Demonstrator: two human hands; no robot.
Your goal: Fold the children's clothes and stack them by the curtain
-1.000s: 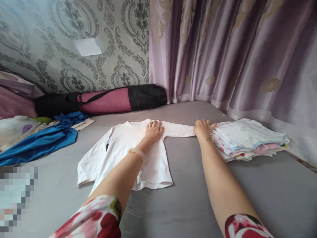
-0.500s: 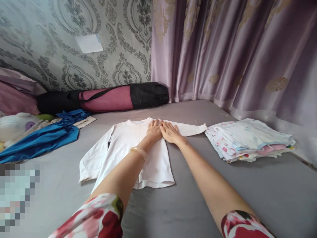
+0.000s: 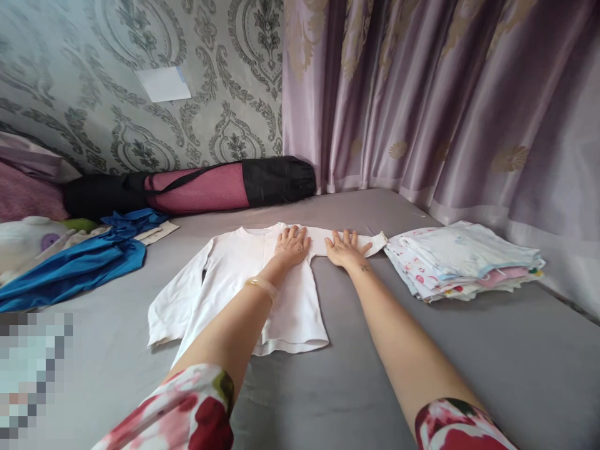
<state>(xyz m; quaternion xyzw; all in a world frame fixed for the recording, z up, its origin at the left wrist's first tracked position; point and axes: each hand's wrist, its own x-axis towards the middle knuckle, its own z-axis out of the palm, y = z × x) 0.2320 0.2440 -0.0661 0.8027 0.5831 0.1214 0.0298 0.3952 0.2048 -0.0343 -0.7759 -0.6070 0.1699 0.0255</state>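
A white long-sleeved shirt (image 3: 239, 269) lies spread on the grey bed sheet (image 3: 375, 350), collar toward the wall. My left hand (image 3: 291, 245) rests flat on its upper right part near the shoulder, fingers spread. Along the right sleeve lies my right hand (image 3: 345, 248), palm down and fingers apart, pressing the cloth. That sleeve stretches out sideways, and its cuff (image 3: 383, 239) reaches the edge of a stack of folded clothes (image 3: 464, 256). The shirt's left sleeve (image 3: 175, 300) slants down toward me. My left forearm covers part of the shirt front.
Against the patterned wall lies a long pink and black bag (image 3: 201, 187). Blue clothing (image 3: 94, 253) and a white plush toy (image 3: 25, 247) sit at the left. A purple curtain (image 3: 412, 94) hangs behind the stack. The lower left corner is pixelated.
My right hand has slid right along the sleeve, away from my left hand, and its fingers have spread. My left hand stays on the shoulder. The view has shifted slightly.
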